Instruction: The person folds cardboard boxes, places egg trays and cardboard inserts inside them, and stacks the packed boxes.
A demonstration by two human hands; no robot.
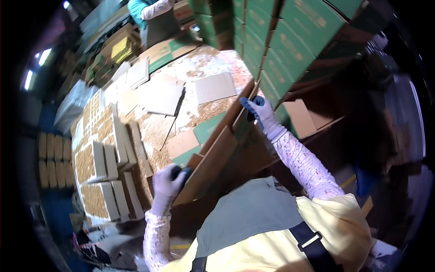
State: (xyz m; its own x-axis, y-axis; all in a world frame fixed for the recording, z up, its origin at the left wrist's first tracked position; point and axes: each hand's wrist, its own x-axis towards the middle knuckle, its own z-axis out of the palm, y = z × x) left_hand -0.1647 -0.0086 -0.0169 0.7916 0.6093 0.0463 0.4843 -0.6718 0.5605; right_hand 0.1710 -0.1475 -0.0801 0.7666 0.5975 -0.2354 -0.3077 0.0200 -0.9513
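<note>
A brown cardboard box (206, 165) with green printed parts stands open in front of my body, its long flaps raised. My left hand (167, 183), in a pale glove with dark fingertips, closes on the near left corner of a flap. At the far end of the same box my right hand (260, 111), gloved alike, pinches the upper edge of a flap. Green and tan cardboard (206, 131) lies just beyond the box. Shadow hides the inside of the box.
Trays with brown grainy filling (93, 199) are stacked at the left. White boards (161, 95) and a grey sheet (215, 88) lie on the debris-strewn table (199, 59). Green cartons (294, 31) rise at the right. Another person (156, 22) stands across the table.
</note>
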